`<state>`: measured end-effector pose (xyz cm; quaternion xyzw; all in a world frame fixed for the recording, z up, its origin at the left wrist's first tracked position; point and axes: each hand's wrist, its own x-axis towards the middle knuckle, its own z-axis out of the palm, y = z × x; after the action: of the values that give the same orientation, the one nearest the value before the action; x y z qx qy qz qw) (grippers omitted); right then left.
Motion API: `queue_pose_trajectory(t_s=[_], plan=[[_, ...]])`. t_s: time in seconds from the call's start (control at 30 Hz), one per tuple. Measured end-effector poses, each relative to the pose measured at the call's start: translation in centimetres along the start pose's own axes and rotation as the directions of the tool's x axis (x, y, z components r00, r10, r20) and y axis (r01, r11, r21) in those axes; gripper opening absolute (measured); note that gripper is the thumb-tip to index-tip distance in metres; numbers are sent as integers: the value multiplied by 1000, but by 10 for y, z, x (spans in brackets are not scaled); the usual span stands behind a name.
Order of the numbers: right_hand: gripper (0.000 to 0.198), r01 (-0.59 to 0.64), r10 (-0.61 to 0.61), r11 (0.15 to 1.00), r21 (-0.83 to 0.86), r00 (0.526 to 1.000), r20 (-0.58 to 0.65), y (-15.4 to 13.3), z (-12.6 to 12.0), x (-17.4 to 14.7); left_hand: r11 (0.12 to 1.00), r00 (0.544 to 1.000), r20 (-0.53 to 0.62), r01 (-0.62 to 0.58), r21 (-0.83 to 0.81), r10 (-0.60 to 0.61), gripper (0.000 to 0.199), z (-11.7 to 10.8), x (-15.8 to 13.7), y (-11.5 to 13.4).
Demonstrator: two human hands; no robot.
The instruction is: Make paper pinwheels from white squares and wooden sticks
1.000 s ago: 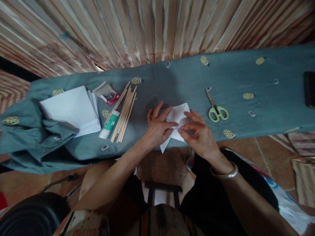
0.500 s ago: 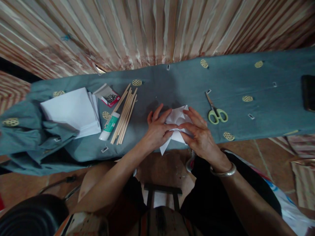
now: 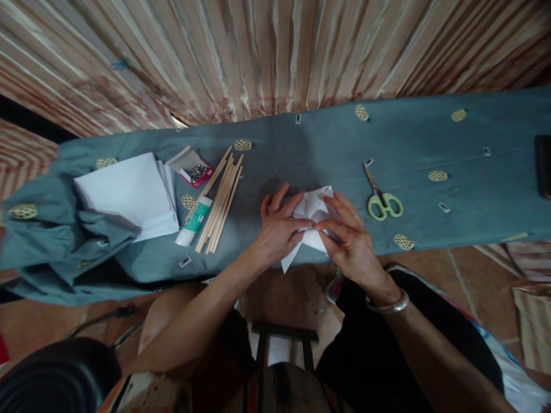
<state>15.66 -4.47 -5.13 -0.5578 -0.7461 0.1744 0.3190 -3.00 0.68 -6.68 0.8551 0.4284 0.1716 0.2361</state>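
Observation:
Between my hands is a folded sheet of white paper, at the near edge of the cloth-covered table. One pointed flap of it hangs down toward me. My left hand pinches the paper's left side between thumb and index finger, its other fingers raised and spread. On the right side, my right hand closes thumb and fingertips on the same fold, and the two hands' fingertips nearly meet there. A silver bangle circles my right wrist. Part of the paper is hidden under the fingers.
Green-handled scissors lie right of my hands. To the left are wooden sticks, a glue stick, an open box of small metal pins or clips and stacked white paper. A dark object sits at the far right.
The whole view has shifted slightly. Both hands keep their grip on the paper, with my right fingers drawn a little closer together along the fold.

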Motion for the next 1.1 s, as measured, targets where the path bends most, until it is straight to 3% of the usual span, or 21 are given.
queue_pose_trajectory(t_s=[0.37,0.8,1.1], plan=[[12,-14,17,998,60,999,-47,1,7,-4,1000,998,-69,-13,25,14,20,4,-1,2],[15,-57,62,995,84,996,-58,-2,4,-2,1000,998,-57,15,21,-14,21,2,0,5],[13,26,-26,998,60,1000,-4,-11,-8,-7,1000,999,-31,16,0,-16,18,2,0,2]])
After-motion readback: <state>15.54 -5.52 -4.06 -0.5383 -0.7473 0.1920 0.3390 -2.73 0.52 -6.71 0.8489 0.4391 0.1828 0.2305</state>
